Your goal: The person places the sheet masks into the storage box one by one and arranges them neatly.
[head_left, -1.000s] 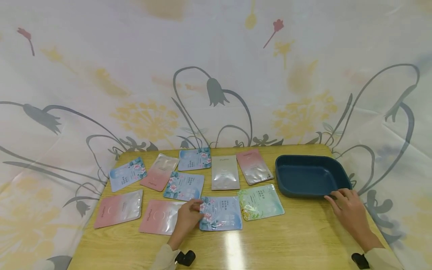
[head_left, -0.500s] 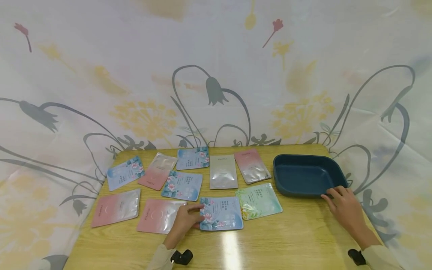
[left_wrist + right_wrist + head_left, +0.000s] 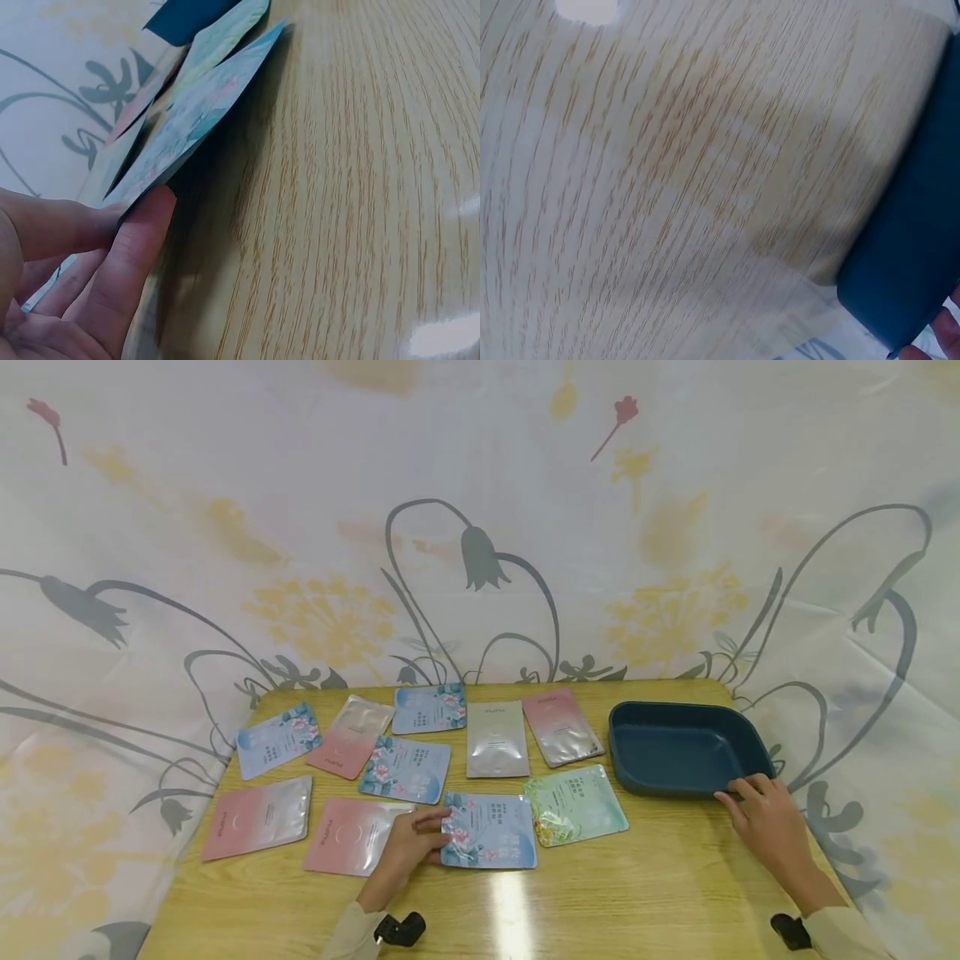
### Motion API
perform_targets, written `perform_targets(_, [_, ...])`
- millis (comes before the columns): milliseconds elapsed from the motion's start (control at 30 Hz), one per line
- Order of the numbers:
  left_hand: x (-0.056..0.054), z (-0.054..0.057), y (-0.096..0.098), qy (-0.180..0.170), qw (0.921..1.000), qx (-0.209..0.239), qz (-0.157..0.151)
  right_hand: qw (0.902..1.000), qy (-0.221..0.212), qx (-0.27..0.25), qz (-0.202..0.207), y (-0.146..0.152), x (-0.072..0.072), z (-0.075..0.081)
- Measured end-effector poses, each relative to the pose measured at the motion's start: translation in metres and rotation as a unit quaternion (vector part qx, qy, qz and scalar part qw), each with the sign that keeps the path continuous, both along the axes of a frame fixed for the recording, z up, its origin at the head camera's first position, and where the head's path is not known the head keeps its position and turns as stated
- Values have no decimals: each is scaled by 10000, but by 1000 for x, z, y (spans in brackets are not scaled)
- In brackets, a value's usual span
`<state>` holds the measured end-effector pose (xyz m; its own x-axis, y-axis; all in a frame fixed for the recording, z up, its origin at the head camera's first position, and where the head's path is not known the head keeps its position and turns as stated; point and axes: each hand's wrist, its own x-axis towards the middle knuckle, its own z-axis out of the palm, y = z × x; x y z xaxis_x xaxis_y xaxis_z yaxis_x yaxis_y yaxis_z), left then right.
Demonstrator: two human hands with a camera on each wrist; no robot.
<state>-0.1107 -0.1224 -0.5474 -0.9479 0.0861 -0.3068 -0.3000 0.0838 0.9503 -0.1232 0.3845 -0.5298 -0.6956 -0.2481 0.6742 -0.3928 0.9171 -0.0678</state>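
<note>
My left hand (image 3: pixel 405 846) pinches the left edge of a blue floral face mask packet (image 3: pixel 491 832) near the front of the table. In the left wrist view, thumb and fingers hold that packet (image 3: pixel 202 112) tilted, with a shadow on the wood under it. A green face mask packet (image 3: pixel 576 806) lies just to its right. On the right, an empty dark blue bin (image 3: pixel 678 788) stands on the table, and my right hand (image 3: pixel 772 822) grips its front rim near the right corner. Only fingertips (image 3: pixel 946 330) of that hand show at the bin in the right wrist view.
Several more packets lie flat: pink ones (image 3: pixel 257 818) at left, blue floral ones (image 3: pixel 405 770) in the middle, a silver-green one (image 3: pixel 498 740) behind. A pink packet (image 3: pixel 359 835) sits beside my left hand. A flower-print cloth (image 3: pixel 480 485) hangs behind the wooden table (image 3: pixel 622 902).
My left hand has shifted slightly left, its thumb now apart from the fingers at the blue floral packet's left edge. My right hand stays at the bin's rim.
</note>
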Motion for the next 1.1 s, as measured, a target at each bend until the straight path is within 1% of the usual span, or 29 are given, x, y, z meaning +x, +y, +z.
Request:
perform_targets(167, [0, 3, 0, -1, 9999, -107, -62, 10000, 72, -39, -51, -1, 0, -1])
perform_targets(233, [0, 5, 0, 35, 9999, -61, -77, 9999, 93, -47, -72, -1, -1, -2])
perform_targets(333, [0, 8, -1, 53, 10000, 64, -17, 9999, 90, -70, -103, -2, -1, -2])
perform_targets(400, [1, 16, -1, 59, 10000, 63, -8, 9999, 77, -90, -125, -2, -1, -3])
perform_targets(467, [1, 19, -2, 59, 9999, 123, 46, 9998, 45, -114, -151, -2, -1, -2])
perform_targets(567, [1, 22, -6, 72, 9999, 98, 120, 9998, 38, -114, -154, -2, -1, -2])
perform_targets(633, [1, 17, -9, 74, 9996, 161, 232, 9998, 33, -111, -157, -2, -1, -1])
perform_targets(833, [3, 22, -14, 85, 9990, 182, 399, 9991, -78, -292, -290, -3, 1, 0])
perform_targets(1000, [0, 28, -13, 260, 9976, 340, 539, 9986, -218, -416, -225, -8, -1, 0])
perform_targets(1100, [-2, 32, -9, 366, 9963, 473, 612, 9989, -203, -396, -161, -11, -3, -2])
